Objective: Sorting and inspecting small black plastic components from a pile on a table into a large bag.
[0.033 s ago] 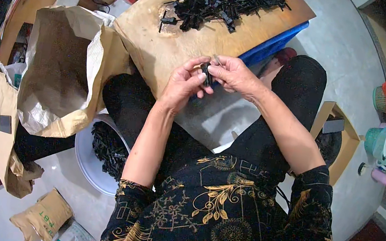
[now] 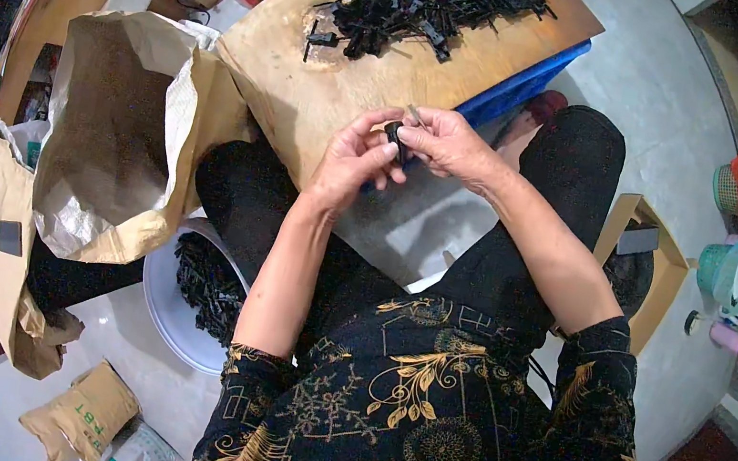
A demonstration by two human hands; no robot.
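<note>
Head view: left hand [image 2: 353, 159], thumb and fingers clamped on small black part [image 2: 395, 135]; part's long axis steep, top leaning left; part sits at left fingertips, beside right fingertips. Right hand [image 2: 446, 146], fingers together on slim grey piece [image 2: 413, 114] jutting up-left.

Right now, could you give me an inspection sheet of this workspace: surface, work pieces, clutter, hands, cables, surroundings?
Surface: wooden board, with something blue beneath its edge.
Job's things: one black part held; black pieces piled on the board, more in a white tub.
Clutter: open paper sack, smaller brown bag, cardboard box.
Grips: left hand pinches the black part; right hand, against it, holds a slim grey item.
Cables: dark cable, upper left.
Surroundings: pale floor; baskets at right.
</note>
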